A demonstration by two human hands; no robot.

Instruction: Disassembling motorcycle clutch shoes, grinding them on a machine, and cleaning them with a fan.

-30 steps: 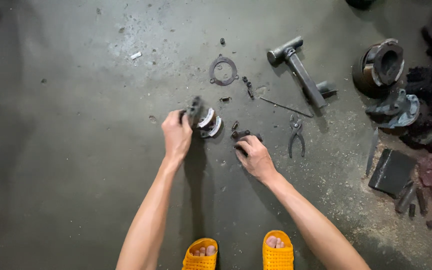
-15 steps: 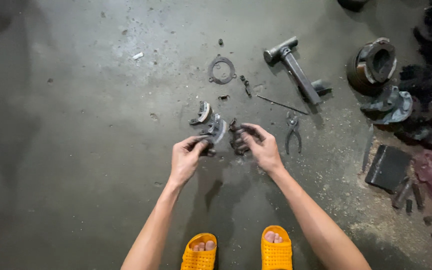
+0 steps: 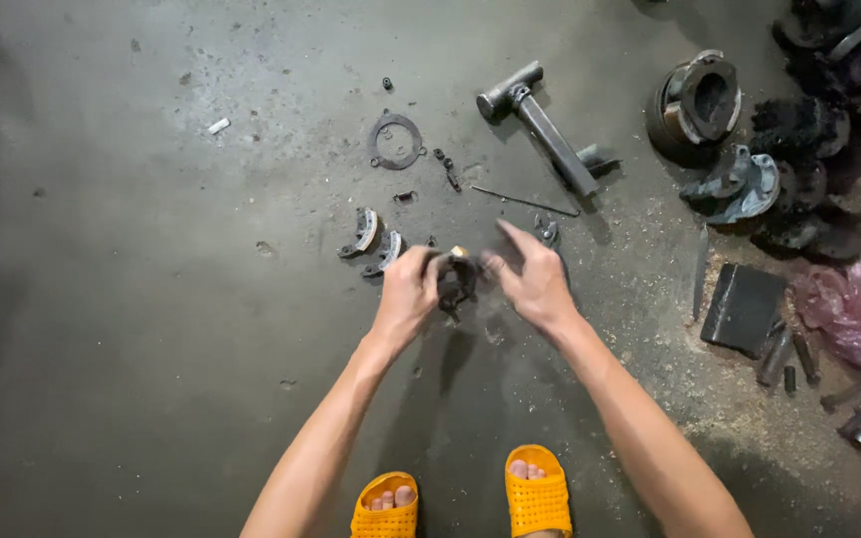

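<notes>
Head view shows your left hand (image 3: 409, 291) and right hand (image 3: 535, 281) pinching a small dark metal part (image 3: 457, 279) between their fingers above the floor (image 3: 151, 299), near two curved shoes (image 3: 373, 239).

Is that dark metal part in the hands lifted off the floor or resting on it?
Lifted. The dark metal part is held between left hand and right hand, above the concrete floor.

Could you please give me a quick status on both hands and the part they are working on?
Left hand and right hand both grip the small dark metal part. Part off the floor. Nothing blocking.
</notes>
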